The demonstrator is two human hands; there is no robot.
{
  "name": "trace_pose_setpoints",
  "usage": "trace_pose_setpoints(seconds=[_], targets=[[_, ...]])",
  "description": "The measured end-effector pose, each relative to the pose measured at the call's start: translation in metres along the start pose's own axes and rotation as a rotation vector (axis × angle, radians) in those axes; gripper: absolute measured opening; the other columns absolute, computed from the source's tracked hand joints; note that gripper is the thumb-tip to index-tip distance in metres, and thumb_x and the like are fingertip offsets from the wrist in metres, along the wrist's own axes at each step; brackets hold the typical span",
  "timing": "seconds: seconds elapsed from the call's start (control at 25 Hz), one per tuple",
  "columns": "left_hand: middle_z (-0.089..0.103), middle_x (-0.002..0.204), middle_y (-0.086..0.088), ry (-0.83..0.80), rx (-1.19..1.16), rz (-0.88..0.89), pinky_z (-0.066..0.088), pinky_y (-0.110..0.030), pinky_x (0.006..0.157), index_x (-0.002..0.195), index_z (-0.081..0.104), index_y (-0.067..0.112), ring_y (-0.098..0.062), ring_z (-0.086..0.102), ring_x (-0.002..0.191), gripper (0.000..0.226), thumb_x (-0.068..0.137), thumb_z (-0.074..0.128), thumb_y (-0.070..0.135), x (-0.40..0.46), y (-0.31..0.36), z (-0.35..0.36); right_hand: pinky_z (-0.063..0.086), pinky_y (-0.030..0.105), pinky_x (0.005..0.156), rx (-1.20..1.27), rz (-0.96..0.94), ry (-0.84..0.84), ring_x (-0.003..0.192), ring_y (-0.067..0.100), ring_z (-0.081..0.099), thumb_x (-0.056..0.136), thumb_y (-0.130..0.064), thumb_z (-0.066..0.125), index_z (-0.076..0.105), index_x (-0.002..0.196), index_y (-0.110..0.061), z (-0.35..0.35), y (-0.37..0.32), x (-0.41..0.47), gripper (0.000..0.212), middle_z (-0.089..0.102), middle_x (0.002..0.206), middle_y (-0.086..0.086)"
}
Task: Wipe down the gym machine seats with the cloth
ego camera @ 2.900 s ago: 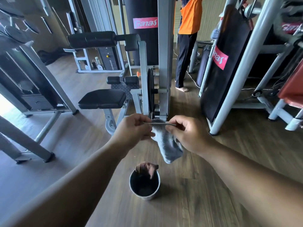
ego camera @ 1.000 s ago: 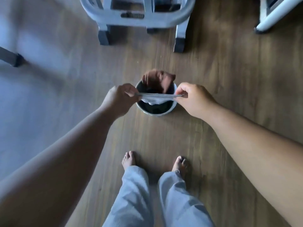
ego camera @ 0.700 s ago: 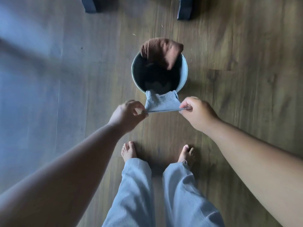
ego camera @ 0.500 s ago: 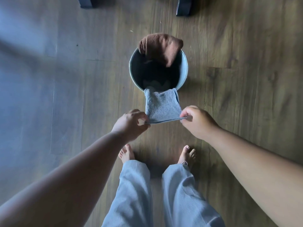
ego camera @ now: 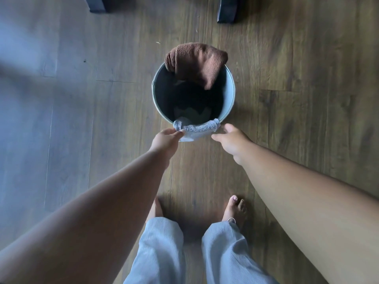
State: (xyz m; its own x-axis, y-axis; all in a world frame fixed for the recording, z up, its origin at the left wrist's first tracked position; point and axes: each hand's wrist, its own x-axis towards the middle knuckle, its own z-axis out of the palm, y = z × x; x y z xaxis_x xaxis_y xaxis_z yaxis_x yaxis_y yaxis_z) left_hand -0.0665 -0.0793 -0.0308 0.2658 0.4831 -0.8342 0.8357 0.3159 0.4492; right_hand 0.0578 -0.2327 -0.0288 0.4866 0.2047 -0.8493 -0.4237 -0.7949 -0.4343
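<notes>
Grey cloth [ego camera: 194, 130] draped over the near rim of a metal bucket [ego camera: 229, 93] on the wooden floor, its long axis running left to right along the rim. Left hand [ego camera: 165, 141] pinches the cloth's left corner. Right hand [ego camera: 231, 140] sits just beside the right corner, fingers apart, gripping nothing. Brown towel [ego camera: 196, 62] hangs over the far rim.

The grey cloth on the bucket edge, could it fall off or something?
It might. The grey cloth only hangs over the near rim of the metal bucket, so it could slide off onto the wooden floor. The left hand pinches one corner; a tug could drag it off. The right hand is open beside it.
</notes>
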Motion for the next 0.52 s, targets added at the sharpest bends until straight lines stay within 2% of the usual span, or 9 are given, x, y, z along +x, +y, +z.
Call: trace_pose_setpoints(seconds=[0.08, 0.12, 0.2, 0.36, 0.44, 0.48, 0.52], targets=[[0.067, 0.090, 0.003, 0.063, -0.002, 0.045, 0.047, -0.027, 0.072, 0.118, 0.071, 0.016, -0.013, 0.061, 0.083, 0.034, 0.092, 0.070, 0.040, 0.004, -0.002, 0.002, 0.040, 0.028, 0.080, 0.040, -0.002, -0.015, 0.103, 0.015, 0.058, 0.092, -0.032, 0.068, 0.063, 0.115, -0.018, 0.007, -0.002, 0.007, 0.027, 0.065, 0.111, -0.006], [0.064, 0.082, 0.006, 0.104, -0.004, 0.077, 0.043, -0.025, 0.064, 0.110, 0.073, 0.015, -0.010, 0.058, 0.074, 0.030, 0.091, 0.071, 0.038, 0.003, -0.002, 0.001, 0.039, 0.027, 0.070, 0.049, -0.022, 0.020, 0.089, 0.015, 0.056, 0.092, -0.032, 0.069, 0.062, 0.098, -0.014, 0.008, -0.004, 0.006, 0.020, 0.063, 0.095, -0.005], [0.064, 0.075, 0.008, 0.163, -0.014, 0.155, 0.042, -0.024, 0.059, 0.098, 0.074, 0.015, -0.008, 0.055, 0.066, 0.025, 0.090, 0.073, 0.038, -0.002, 0.000, -0.002, 0.034, 0.028, 0.062, 0.069, -0.061, 0.105, 0.075, 0.016, 0.048, 0.090, -0.032, 0.069, 0.056, 0.084, -0.015, 0.007, -0.006, 0.003, 0.022, 0.054, 0.080, -0.001], [0.068, 0.078, 0.006, 0.187, 0.002, 0.234, 0.047, -0.026, 0.062, 0.086, 0.073, 0.019, -0.008, 0.057, 0.066, 0.022, 0.089, 0.074, 0.040, -0.007, 0.018, -0.011, 0.045, 0.028, 0.063, 0.036, -0.115, 0.185, 0.070, 0.014, 0.053, 0.088, -0.033, 0.070, 0.063, 0.086, -0.009, -0.003, -0.020, -0.007, 0.025, 0.060, 0.075, -0.002], [0.070, 0.081, 0.006, 0.171, 0.096, 0.188, 0.052, -0.028, 0.068, 0.081, 0.070, 0.024, -0.012, 0.062, 0.071, 0.019, 0.088, 0.074, 0.041, -0.006, 0.026, -0.018, 0.055, 0.038, 0.079, -0.135, -0.105, 0.179, 0.078, 0.021, 0.062, 0.087, -0.029, 0.069, 0.067, 0.099, -0.003, -0.009, -0.028, -0.009, 0.029, 0.066, 0.083, 0.005], [0.071, 0.084, 0.006, 0.168, 0.123, 0.174, 0.054, -0.030, 0.071, 0.083, 0.070, 0.024, -0.014, 0.064, 0.076, 0.017, 0.088, 0.074, 0.041, -0.007, 0.025, -0.022, 0.055, 0.041, 0.083, -0.190, -0.106, 0.171, 0.083, 0.023, 0.065, 0.087, -0.027, 0.068, 0.067, 0.102, -0.005, -0.012, -0.029, -0.012, 0.027, 0.069, 0.091, 0.007], [0.071, 0.087, 0.007, 0.184, 0.158, 0.163, 0.055, -0.032, 0.075, 0.088, 0.071, 0.023, -0.015, 0.066, 0.080, 0.016, 0.089, 0.073, 0.039, -0.011, 0.024, -0.028, 0.055, 0.037, 0.080, -0.233, -0.109, 0.180, 0.085, 0.020, 0.065, 0.088, -0.027, 0.066, 0.066, 0.103, -0.012, -0.016, -0.030, -0.017, 0.022, 0.068, 0.096, 0.003]])
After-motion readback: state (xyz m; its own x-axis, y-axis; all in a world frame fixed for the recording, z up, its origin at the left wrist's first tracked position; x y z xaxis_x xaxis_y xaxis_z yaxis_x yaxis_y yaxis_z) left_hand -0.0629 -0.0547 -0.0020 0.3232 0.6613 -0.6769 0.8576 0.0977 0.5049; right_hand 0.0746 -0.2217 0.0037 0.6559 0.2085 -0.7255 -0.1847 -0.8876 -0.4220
